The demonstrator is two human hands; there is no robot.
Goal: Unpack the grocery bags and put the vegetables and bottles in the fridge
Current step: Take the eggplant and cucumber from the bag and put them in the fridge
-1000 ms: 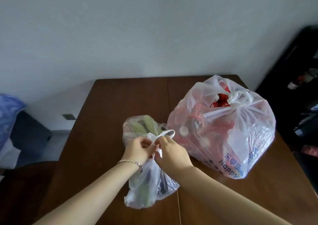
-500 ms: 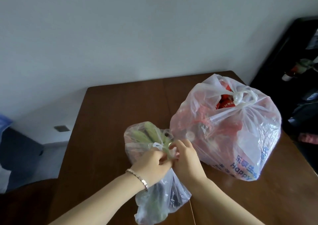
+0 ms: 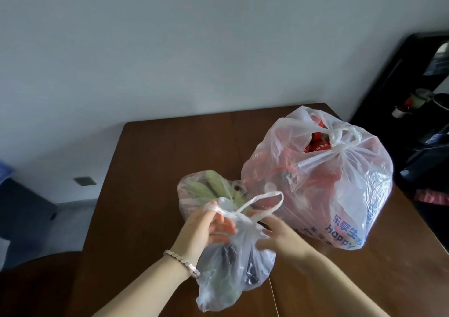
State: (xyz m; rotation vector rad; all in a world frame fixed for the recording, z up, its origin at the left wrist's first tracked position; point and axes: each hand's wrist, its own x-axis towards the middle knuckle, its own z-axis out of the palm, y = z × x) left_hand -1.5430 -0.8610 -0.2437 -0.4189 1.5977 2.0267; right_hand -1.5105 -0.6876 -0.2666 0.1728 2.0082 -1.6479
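A small clear plastic bag [image 3: 233,275] with dark and green vegetables lies near the front of the brown table [image 3: 170,159]. My left hand [image 3: 206,229] grips one of its handles, which is looped over a finger. My right hand [image 3: 279,234] is blurred and touches the bag's right side with spread fingers. The other handle [image 3: 272,200] stands up as a free loop between my hands. Right behind them is clear plastic holding pale green vegetables [image 3: 206,190]. A large tied bag [image 3: 340,183] with red packages and blue print stands to the right.
A dark cabinet [image 3: 413,103] with small items on it stands past the table's right edge. A pale wall runs behind the table. A dark rounded seat [image 3: 36,282] is at the lower left, beside the table's near left corner.
My hands, pressed together on the small bag's knot before, have moved apart. The handles have come loose, and one loop now stands free.
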